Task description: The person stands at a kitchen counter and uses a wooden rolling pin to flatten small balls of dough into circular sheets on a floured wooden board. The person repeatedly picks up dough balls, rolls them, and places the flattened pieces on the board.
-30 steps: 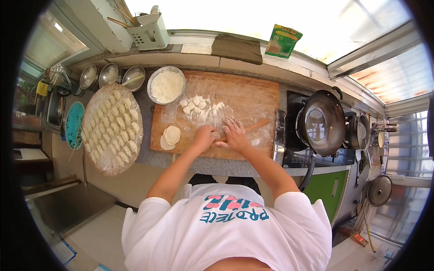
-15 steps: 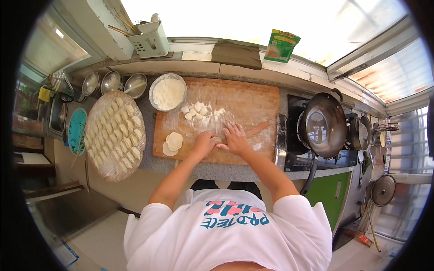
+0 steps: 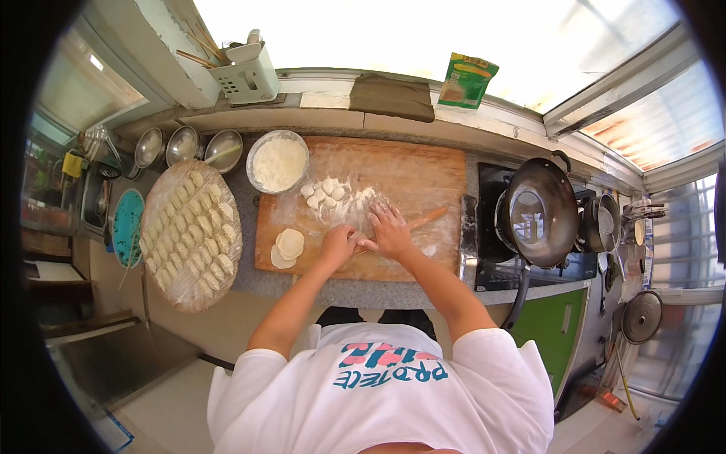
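Note:
On the floury wooden board (image 3: pixel 423 170), my right hand (image 3: pixel 389 229) lies with its fingers spread over a rolling pin (image 3: pixel 428 217). Only the pin's right end shows past the hand. Close against it, my left hand (image 3: pixel 339 244) has its fingers curled in a pinch; what they hold is hidden. Beyond the hands sit several small dough pieces (image 3: pixel 324 192) dusted with flour. To the left of my left hand is a small stack of flat round dough wrappers (image 3: pixel 288 246), overlapping unevenly.
A bowl of flour (image 3: pixel 277 162) stands at the board's far left corner. Further left, a round tray (image 3: pixel 156 281) carries rows of dumplings (image 3: pixel 198 225). A teal basin (image 3: pixel 127 227) is beyond it. On the right, a wok (image 3: pixel 538 204) sits on the stove, its handle pointing toward me.
Both hands stay together at nearly the same spot on the board, with only slight finger movement. The whole view has shifted a little. Wrappers and dough pieces lie as before.

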The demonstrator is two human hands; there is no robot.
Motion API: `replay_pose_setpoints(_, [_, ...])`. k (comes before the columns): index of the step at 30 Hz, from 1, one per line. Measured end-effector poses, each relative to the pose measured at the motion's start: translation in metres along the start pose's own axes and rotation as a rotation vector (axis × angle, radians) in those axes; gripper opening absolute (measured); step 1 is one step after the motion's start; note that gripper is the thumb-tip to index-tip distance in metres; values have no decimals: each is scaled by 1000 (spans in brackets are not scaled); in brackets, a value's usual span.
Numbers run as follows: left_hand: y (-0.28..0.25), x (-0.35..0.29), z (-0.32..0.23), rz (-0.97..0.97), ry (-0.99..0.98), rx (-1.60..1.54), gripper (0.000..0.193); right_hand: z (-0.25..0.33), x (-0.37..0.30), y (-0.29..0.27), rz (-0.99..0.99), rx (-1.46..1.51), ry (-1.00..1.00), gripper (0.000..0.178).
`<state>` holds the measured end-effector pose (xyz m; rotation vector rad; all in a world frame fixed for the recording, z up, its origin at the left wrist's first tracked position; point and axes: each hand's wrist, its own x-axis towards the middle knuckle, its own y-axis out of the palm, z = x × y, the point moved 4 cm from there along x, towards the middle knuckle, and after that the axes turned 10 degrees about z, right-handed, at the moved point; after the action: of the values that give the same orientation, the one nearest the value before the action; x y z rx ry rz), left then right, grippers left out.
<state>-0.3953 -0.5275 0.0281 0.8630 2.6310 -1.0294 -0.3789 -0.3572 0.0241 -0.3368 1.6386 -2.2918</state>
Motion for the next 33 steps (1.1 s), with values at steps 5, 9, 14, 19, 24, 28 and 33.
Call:
replay_pose_setpoints(5, [22,-3,0,123,348,214,16,8,-79,16,101,-124,-185,68])
replay_pose_setpoints(9, [18,-7,3,22,317,176,15,9,-63,4,85,-66,-143,68])
replay_pose_setpoints(14, [6,3,5,-70,97,76,13,2,10,-6,-47,-31,-6,71])
replay_pose_setpoints(19, [17,-2,8,8,191,143,15,11,-53,4,54,-44,-142,71])
replay_pose_setpoints(24, [28,-5,8,2,310,179,18,8,-83,15,128,-84,-192,69])
replay_pose_setpoints(28, [17,-5,13,-107,227,117,20,9,-13,-4,-3,-35,-22,71])
replay_pose_setpoints(33, [15,1,10,-74,142,155,19,13,-11,-1,-27,-3,-8,74])
